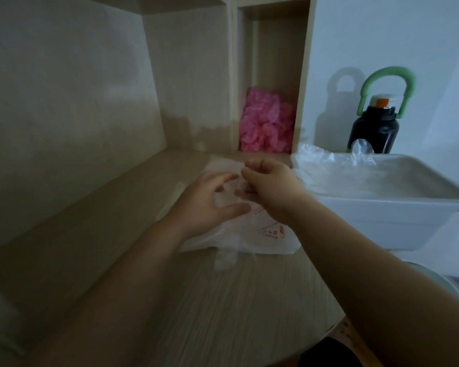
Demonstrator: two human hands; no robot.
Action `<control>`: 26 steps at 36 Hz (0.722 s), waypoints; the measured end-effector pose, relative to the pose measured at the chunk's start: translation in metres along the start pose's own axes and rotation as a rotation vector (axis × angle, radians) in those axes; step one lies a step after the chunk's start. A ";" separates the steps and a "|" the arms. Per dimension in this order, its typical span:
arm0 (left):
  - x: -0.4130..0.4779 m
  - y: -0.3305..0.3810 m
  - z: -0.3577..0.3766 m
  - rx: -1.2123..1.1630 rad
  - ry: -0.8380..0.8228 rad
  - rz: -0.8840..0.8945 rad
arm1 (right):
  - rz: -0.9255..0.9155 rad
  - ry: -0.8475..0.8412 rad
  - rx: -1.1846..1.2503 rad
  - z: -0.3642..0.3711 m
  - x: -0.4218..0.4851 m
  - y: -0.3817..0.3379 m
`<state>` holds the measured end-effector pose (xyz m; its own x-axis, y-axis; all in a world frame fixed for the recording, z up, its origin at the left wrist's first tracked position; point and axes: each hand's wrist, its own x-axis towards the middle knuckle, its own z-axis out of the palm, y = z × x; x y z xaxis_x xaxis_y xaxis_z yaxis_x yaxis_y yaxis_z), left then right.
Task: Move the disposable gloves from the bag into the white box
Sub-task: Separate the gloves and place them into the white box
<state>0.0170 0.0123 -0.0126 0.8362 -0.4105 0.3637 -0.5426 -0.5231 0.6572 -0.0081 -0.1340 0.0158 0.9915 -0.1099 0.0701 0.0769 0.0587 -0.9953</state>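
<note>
Bag (265, 234) lies beneath left grip (210, 205), spread wide, and right grip (269, 182) pinching its film

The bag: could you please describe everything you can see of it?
The bag is thin, translucent white plastic with red print near its right corner. It lies flat on the wooden desk, just left of the box. The left hand rests on it, fingers spread; the right hand pinches its film near the far end. A clear scrap sticks out at its near edge.
</note>
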 end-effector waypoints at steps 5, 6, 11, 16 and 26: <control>0.001 -0.005 0.012 -0.194 0.166 0.021 | 0.030 -0.066 0.058 -0.002 0.001 0.000; 0.002 -0.006 0.014 -0.248 0.164 0.012 | 0.030 -0.058 0.040 -0.004 0.001 0.001; 0.006 -0.006 0.017 -0.569 0.156 -0.152 | -0.002 0.010 -0.154 -0.008 0.004 0.010; 0.003 -0.011 0.016 -0.751 0.126 -0.207 | 0.154 -0.043 -0.094 -0.009 0.007 0.016; 0.006 -0.011 0.003 -0.790 0.238 -0.219 | 0.135 -0.098 0.096 0.000 0.011 0.007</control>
<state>0.0277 0.0130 -0.0193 0.9583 -0.1462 0.2457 -0.2261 0.1381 0.9643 0.0037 -0.1353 0.0091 0.9986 0.0027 -0.0526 -0.0523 0.1613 -0.9855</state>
